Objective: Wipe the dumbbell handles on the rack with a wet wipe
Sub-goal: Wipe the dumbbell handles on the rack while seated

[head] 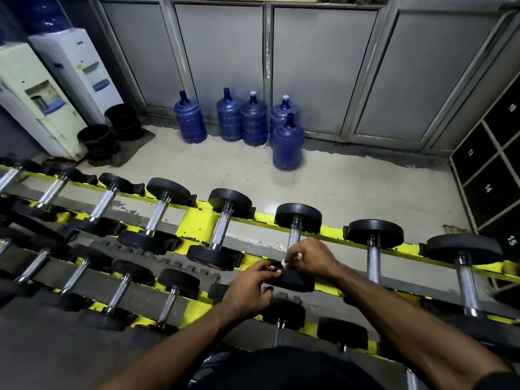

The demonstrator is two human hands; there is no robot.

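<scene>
Most of the wipe [284, 262] is buried in my right hand [312, 258]; only a white scrap shows. That hand also covers the lower handle [294, 237]. My left hand [250, 291] grips the dumbbell head [297, 282], hiding part of it. The leftmost dumbbells [8, 178] and the lockers [489, 190] are clipped by the frame edges.

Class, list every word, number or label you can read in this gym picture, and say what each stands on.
"10": on the top locker door, far right.
"14": on the third locker door down.
"15": on the lowest locker door.
Two digits on the second locker door: too blurred to be sure.
Labels on the white water dispenser and the cream water dispenser: too blurred to read.
</scene>
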